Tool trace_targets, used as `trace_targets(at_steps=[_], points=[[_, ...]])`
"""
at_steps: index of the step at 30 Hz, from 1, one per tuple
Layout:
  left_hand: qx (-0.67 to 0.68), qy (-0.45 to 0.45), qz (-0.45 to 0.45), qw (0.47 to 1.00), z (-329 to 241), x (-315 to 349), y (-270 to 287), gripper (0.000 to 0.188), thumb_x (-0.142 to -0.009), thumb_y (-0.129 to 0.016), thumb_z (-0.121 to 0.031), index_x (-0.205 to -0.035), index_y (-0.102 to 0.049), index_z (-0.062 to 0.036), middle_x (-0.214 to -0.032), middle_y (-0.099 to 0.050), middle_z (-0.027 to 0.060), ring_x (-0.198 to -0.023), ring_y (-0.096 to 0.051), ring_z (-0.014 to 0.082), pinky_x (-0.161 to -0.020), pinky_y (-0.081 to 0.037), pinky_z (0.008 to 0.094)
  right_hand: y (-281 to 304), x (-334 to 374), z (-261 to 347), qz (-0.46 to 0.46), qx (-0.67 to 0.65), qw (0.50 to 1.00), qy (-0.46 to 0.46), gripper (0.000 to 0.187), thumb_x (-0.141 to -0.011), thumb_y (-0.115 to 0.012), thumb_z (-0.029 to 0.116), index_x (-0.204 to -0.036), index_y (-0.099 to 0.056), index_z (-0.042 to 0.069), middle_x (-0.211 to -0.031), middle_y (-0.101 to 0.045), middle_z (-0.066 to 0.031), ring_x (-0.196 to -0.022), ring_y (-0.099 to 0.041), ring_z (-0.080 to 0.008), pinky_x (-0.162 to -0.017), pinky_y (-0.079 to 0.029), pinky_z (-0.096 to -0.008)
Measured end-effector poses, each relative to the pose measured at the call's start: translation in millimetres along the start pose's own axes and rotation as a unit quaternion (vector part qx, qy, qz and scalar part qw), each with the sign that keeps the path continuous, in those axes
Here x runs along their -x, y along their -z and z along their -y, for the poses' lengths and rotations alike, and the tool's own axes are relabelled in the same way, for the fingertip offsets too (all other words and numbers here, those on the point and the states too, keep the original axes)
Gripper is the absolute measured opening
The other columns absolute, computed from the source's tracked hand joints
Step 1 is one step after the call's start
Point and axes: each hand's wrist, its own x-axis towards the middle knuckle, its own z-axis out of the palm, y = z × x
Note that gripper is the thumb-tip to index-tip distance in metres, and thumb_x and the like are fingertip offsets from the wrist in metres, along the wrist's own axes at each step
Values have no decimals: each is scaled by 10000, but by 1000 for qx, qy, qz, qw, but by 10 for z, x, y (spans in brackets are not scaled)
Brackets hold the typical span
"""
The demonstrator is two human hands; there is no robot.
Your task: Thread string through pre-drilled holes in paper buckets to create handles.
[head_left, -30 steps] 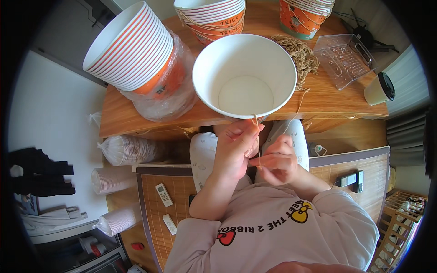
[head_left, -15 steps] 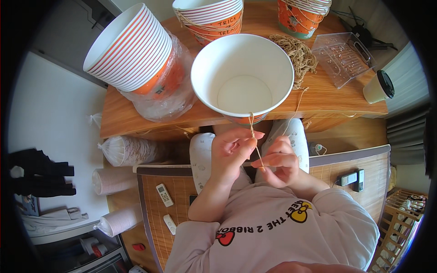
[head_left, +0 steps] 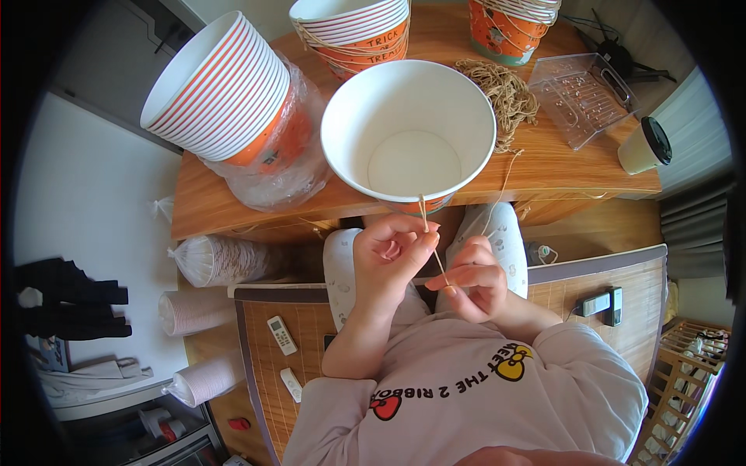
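A large paper bucket (head_left: 409, 132), white inside, stands at the desk's near edge with its mouth toward me. From its near rim hangs a tan string (head_left: 438, 262), doubled into a short stretch at the rim. My left hand (head_left: 395, 252) pinches that stretch just below the rim between thumb and fingertips. A little lower and to the right, my right hand (head_left: 472, 281) pinches the string, which runs taut between the two hands. Its other length rises from my right hand to the desk edge, near a tangled heap of tan string (head_left: 501, 101).
Left on the desk (head_left: 575, 175) leans a stack of nested buckets (head_left: 225, 93) in clear plastic. Two more stacks, an orange one (head_left: 357, 46) and another (head_left: 509, 31), stand behind. At right are a clear tray (head_left: 583, 97) with small bits and a lidded cup (head_left: 645, 146).
The bucket and the other desk things appear slightly further left in view. My left hand has shifted slightly left along with the string; both hands keep their pinches.
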Motion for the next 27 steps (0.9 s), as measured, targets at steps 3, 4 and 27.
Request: trace_targets(at_steps=[3,4,27], points=[[4,-14,-8,1000,28,2,13,116,-836,-709,15,-946,-679,-3,-751,-620,-22,-603,-440,0,-557,-341,179,-48,26,-3,-57,-28,998,-18,235,-749,-667,14,-972,-634,82,-790,-566,-4,-716,-451,-183,-662,-361,-317],[3,-13,-9,1000,30,8,28,116,-836,-709,15,-946,-679,-3,-751,-620,-22,-603,-440,0,-557,-341,179,-41,27,-7,-57,-28,998,-19,235,-749,-667,14,-972,-634,82,-790,-566,-4,-716,-451,-183,-662,-361,-317],[266,167,28,949,-28,-126,-49,126,-945,-607,-174,-938,-631,-50,-548,-369,-89,-485,-320,20,-432,-253,185,-39,55,-62,-4,-41,996,84,184,-721,-593,-4,-873,-546,88,-813,-733,-7,-658,-492,-155,-628,-332,-324]])
